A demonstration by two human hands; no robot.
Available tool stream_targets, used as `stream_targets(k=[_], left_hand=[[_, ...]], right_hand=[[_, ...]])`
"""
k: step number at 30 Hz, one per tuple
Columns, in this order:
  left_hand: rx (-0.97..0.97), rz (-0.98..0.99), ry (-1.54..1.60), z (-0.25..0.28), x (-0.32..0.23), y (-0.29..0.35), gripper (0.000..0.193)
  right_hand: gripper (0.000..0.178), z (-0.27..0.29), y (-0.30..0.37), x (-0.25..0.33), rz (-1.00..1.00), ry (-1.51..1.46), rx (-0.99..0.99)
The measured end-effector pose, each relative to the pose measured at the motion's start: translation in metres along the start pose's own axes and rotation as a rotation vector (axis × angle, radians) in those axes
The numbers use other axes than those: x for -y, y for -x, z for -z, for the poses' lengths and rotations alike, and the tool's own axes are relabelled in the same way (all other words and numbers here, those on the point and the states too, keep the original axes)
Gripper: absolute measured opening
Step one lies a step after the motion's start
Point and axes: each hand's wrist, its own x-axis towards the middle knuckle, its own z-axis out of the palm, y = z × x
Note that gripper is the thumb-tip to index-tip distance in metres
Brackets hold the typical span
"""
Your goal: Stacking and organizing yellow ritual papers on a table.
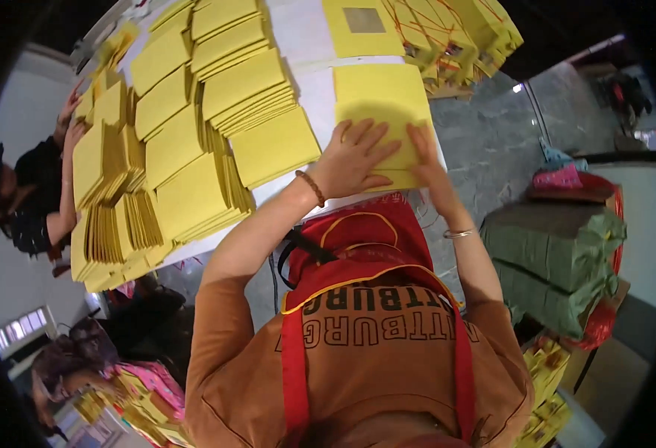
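A flat yellow paper piece (380, 84) lies at the table's near right, with a crease line across its near part. My left hand (356, 155) is spread palm down on it, fingers apart and pointing away from me. My right hand (430, 166) rests along its right edge, fingers stretched out. Neither hand grips anything that I can see. To the left of my left hand lies an overlapping row of folded yellow papers (276, 143).
More overlapping yellow papers (179, 190) cover the table's left side. Bundles tied with red string (447, 33) stand at the far right, beside a yellow sheet with a grey square (363, 21). Another person (37, 187) works at the left. Green wrapped bales (555, 246) stand on the right.
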Motion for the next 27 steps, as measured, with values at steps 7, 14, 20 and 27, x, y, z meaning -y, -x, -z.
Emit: stream_targets(k=[7, 14, 20, 27], left_hand=[[0.164, -0.061, -0.302, -0.007, -0.012, -0.015, 0.047], [-0.076, 0.100, -0.356, -0.020, -0.015, -0.022, 0.038], [-0.453, 0.090, -0.265, 0.035, 0.017, 0.026, 0.041], [-0.295, 0.427, -0.320, 0.021, 0.043, 0.110, 0.047]], right_hand=[[0.055, 0.015, -0.007, 0.008, -0.125, -1.044, -0.114], [0.045, 0.028, -0.012, 0.014, -0.071, -1.029, -0.175], [0.041, 0.031, -0.002, 0.020, -0.038, -0.759, -0.391], [0.037, 0.024, -0.001, 0.016, -0.130, -0.608, -0.448]])
